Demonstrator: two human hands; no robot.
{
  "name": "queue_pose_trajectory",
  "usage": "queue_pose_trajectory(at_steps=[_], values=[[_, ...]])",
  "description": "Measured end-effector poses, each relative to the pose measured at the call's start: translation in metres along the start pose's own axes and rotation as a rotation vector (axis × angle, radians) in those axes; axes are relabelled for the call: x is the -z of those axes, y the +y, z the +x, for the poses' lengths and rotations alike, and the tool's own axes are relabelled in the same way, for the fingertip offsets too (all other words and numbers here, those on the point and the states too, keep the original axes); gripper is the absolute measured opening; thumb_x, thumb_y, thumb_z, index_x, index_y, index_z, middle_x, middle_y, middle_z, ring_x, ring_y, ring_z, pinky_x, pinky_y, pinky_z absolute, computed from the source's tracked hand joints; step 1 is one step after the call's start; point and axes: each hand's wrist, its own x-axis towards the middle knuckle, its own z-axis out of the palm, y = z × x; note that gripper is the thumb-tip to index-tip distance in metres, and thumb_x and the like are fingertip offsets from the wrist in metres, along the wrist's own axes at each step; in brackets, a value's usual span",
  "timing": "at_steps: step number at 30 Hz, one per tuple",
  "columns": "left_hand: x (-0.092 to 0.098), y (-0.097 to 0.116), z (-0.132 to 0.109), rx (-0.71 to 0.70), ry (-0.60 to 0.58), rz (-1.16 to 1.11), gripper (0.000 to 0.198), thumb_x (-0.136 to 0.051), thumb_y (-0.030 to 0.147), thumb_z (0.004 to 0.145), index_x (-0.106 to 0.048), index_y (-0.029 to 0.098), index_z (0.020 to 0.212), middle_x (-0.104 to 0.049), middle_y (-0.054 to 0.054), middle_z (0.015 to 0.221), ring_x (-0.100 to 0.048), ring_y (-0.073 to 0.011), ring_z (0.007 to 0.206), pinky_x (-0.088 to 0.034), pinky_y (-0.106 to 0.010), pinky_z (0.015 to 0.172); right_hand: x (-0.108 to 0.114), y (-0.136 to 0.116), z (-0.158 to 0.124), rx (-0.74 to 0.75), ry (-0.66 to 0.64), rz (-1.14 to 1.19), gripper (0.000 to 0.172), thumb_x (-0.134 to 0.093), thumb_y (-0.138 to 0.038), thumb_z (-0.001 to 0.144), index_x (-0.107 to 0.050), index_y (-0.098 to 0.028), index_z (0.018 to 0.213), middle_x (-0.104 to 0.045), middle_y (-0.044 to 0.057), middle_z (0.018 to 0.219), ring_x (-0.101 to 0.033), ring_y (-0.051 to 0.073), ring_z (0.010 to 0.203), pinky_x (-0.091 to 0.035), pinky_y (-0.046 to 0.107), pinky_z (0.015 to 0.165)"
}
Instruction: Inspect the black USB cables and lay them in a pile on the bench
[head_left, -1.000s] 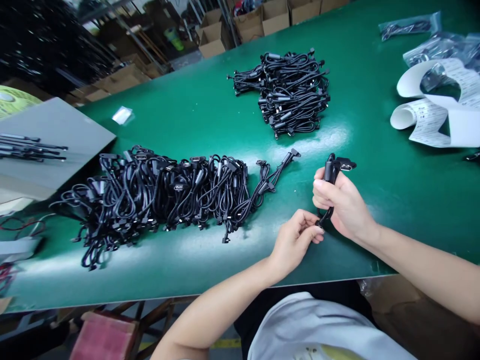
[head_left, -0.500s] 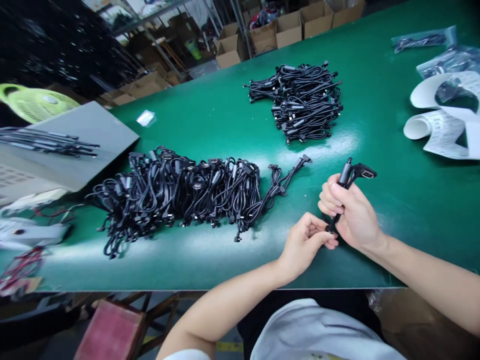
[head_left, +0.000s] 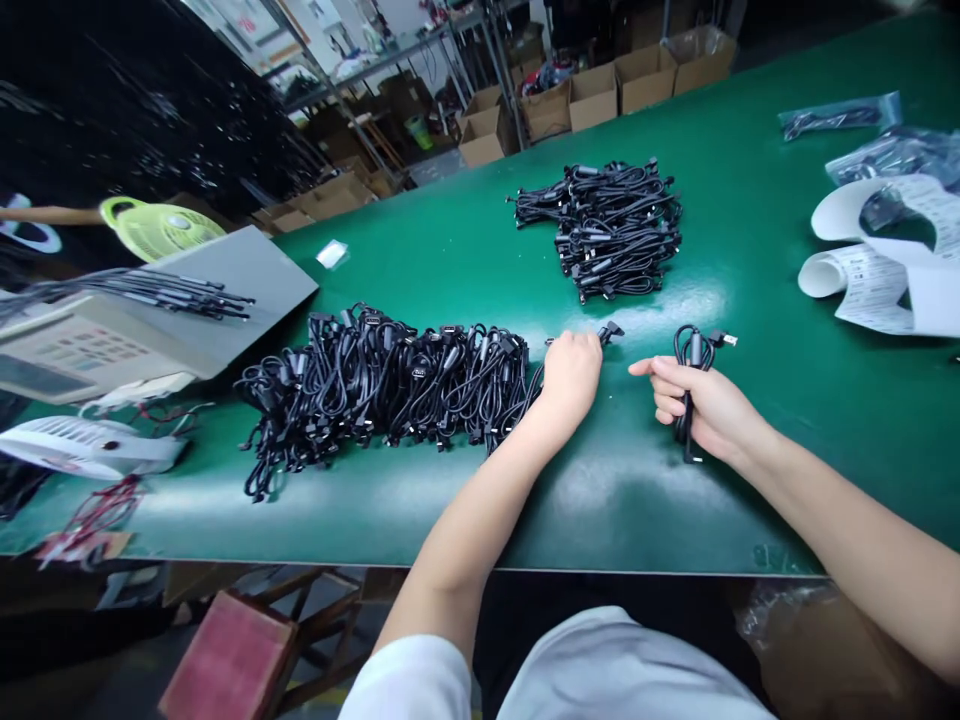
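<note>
Black cable (head_left: pixel 694 375) sits looped in the right hand (head_left: pixel 712 405), its long axis running roughly upright across the palm. A small angled metal connector (head_left: pixel 724 339) pokes out at the top, pointing right, and a loose end drops toward the near table edge. The cable looks matte and rubbery, with a thicker cylindrical barrel among the loops. That hand's fingers are curled closed around the coil.

The left hand (head_left: pixel 572 375) lies knuckles up and partly closed at the end of the long pile of black cables (head_left: pixel 397 385), with a connector (head_left: pixel 609 333) just beyond it; whether it grips anything is hidden.

That pile rests on a green table (head_left: pixel 675 520). Beyond the pile lies a smaller cable heap (head_left: pixel 607 230). To its right are curled white label sheets (head_left: pixel 877 250), their print too small to read, and clear plastic bags (head_left: pixel 892 155). Left of the pile, a grey board (head_left: pixel 255 280) carries thin black cables (head_left: pixel 150 292). Cardboard boxes (head_left: pixel 592 100) stand far beyond.
</note>
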Motion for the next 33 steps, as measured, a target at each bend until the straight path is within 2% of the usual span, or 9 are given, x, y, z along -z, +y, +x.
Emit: queue_pose_trajectory(at_steps=[3, 6, 9, 13, 17, 20, 23, 27, 33], values=[[0.005, 0.008, -0.006, -0.053, 0.055, -0.317, 0.021, -0.057, 0.014, 0.092, -0.062, 0.016, 0.112, -0.069, -0.011, 0.106, -0.061, -0.0250, 0.100, -0.048, -0.039, 0.092, 0.002, 0.001, 0.003, 0.132, 0.099, -0.085, 0.023, -0.073, -0.038, 0.084, -0.071, -0.017, 0.093, -0.058, 0.000, 0.080, -0.057, 0.010, 0.070, -0.053, 0.025, 0.071], [0.013, 0.013, -0.034, 0.029, 0.064, -0.971, 0.020, -0.063, 0.031, 0.091, -0.059, 0.017, 0.105, -0.066, -0.006, 0.102, -0.062, -0.0178, 0.087, -0.052, -0.029, 0.077, -0.005, 0.003, -0.003, 0.230, 0.007, -0.248, 0.030, -0.067, -0.044, 0.090, -0.069, -0.021, 0.110, -0.066, 0.006, 0.112, -0.063, 0.018, 0.103, -0.050, 0.032, 0.095], [0.016, 0.010, -0.058, 0.153, 0.016, -1.313, 0.025, -0.073, 0.033, 0.084, -0.058, 0.014, 0.089, -0.061, -0.002, 0.086, -0.058, -0.0116, 0.073, -0.050, -0.023, 0.067, -0.015, 0.008, -0.015, 0.104, -0.234, -0.366, 0.040, -0.058, -0.052, 0.095, -0.061, -0.021, 0.121, -0.068, 0.007, 0.109, -0.067, 0.019, 0.090, -0.055, 0.033, 0.082], [0.010, -0.004, -0.071, 0.227, 0.064, -1.500, 0.032, -0.081, 0.030, 0.076, -0.056, 0.015, 0.087, -0.058, 0.002, 0.080, -0.059, -0.0087, 0.069, -0.048, -0.021, 0.066, -0.023, 0.013, -0.026, -0.011, -0.290, -0.568, 0.034, -0.058, -0.051, 0.095, -0.061, -0.017, 0.092, -0.060, -0.001, 0.063, -0.056, 0.011, 0.053, -0.047, 0.024, 0.055], [0.010, -0.012, -0.072, 0.232, 0.076, -1.654, 0.036, -0.085, 0.031, 0.072, -0.060, 0.017, 0.094, -0.062, 0.002, 0.086, -0.058, -0.0073, 0.067, -0.048, -0.019, 0.065, -0.023, 0.015, -0.027, -0.169, -0.318, -0.312, 0.031, -0.062, -0.049, 0.093, -0.062, -0.017, 0.094, -0.062, -0.002, 0.068, -0.052, 0.007, 0.043, -0.040, 0.018, 0.042], [0.013, -0.011, -0.073, 0.311, 0.094, -1.711, 0.036, -0.088, 0.032, 0.068, -0.061, 0.016, 0.084, -0.061, 0.003, 0.077, -0.053, -0.0060, 0.063, -0.045, -0.017, 0.060, -0.021, 0.017, -0.027, -0.369, -0.377, -0.110, 0.031, -0.067, -0.047, 0.089, -0.066, -0.016, 0.094, -0.062, -0.001, 0.066, -0.051, 0.006, 0.039, -0.038, 0.016, 0.037], [0.013, -0.008, -0.074, 0.401, 0.106, -1.745, 0.034, -0.088, 0.032, 0.067, -0.061, 0.015, 0.080, -0.060, 0.003, 0.074, -0.052, -0.0060, 0.063, -0.045, -0.017, 0.062, -0.018, 0.022, -0.026, -0.473, -0.353, 0.009, 0.031, -0.068, -0.046, 0.089, -0.068, -0.014, 0.090, -0.059, -0.001, 0.059, -0.050, 0.006, 0.036, -0.038, 0.015, 0.035], [0.012, -0.005, -0.076, 0.419, 0.099, -1.740, 0.027, -0.082, 0.030, 0.075, -0.066, 0.014, 0.088, -0.063, 0.000, 0.083, -0.055, -0.0070, 0.072, -0.046, -0.019, 0.072, -0.020, 0.028, -0.024, -0.412, -0.265, 0.026, 0.030, -0.069, -0.045, 0.089, -0.068, -0.014, 0.090, -0.059, -0.002, 0.060, -0.050, 0.005, 0.039, -0.039, 0.013, 0.036], [0.012, -0.006, -0.075, 0.391, 0.074, -1.751, 0.033, -0.079, 0.029, 0.080, -0.061, 0.016, 0.104, -0.064, 0.000, 0.090, -0.059, -0.0091, 0.079, -0.047, -0.022, 0.078, -0.028, 0.028, -0.028, -0.136, -0.200, -0.303, 0.033, -0.064, -0.049, 0.092, -0.062, -0.016, 0.093, -0.065, 0.000, 0.070, -0.060, 0.009, 0.050, -0.048, 0.018, 0.047]])
